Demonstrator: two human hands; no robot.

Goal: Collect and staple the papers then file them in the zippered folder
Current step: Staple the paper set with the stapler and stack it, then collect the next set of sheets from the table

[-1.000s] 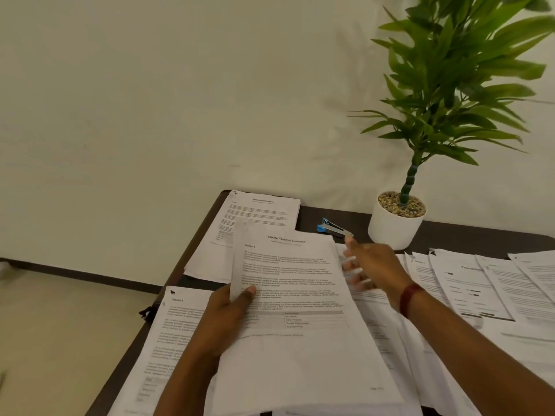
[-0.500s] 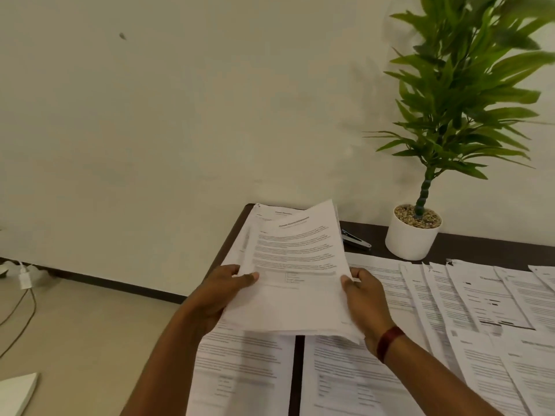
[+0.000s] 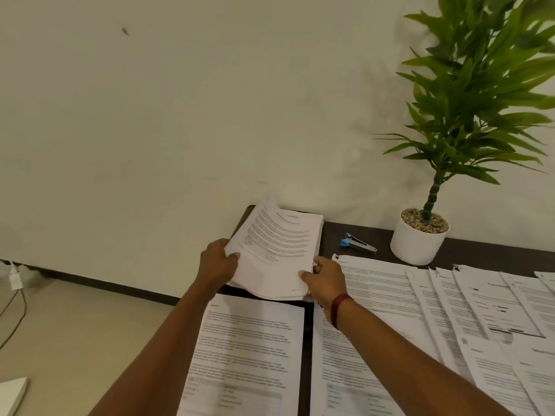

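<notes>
- Papers, one thick stack, sit at the far left corner of the table, held between two hands; I cannot tell whether the stack rests fully on the tabletop or is lifted a little at the near end.
- One left hand curls its fingers round the stack's left edge and grips it.
- One right hand grips the near right corner, thumb on the top sheet, the other fingers hidden under the paper.
- One dark red wristband circles the right wrist.
- Two loose sheets lie nearest the person, the near left sheet and the near middle sheet, with a dark strip of table between them; both are cut off at the bottom edge.
- More overlapping sheets fan out to the right; their count is hard to make out, and their print is too blurred to read.
- One stapler, blue and silver, lies just beyond the sheets, apart from the stack.
- One white pot holds one green plant, its leaves cut off at the top and right.
- One white plug and cable lie on the floor at the left.
</notes>
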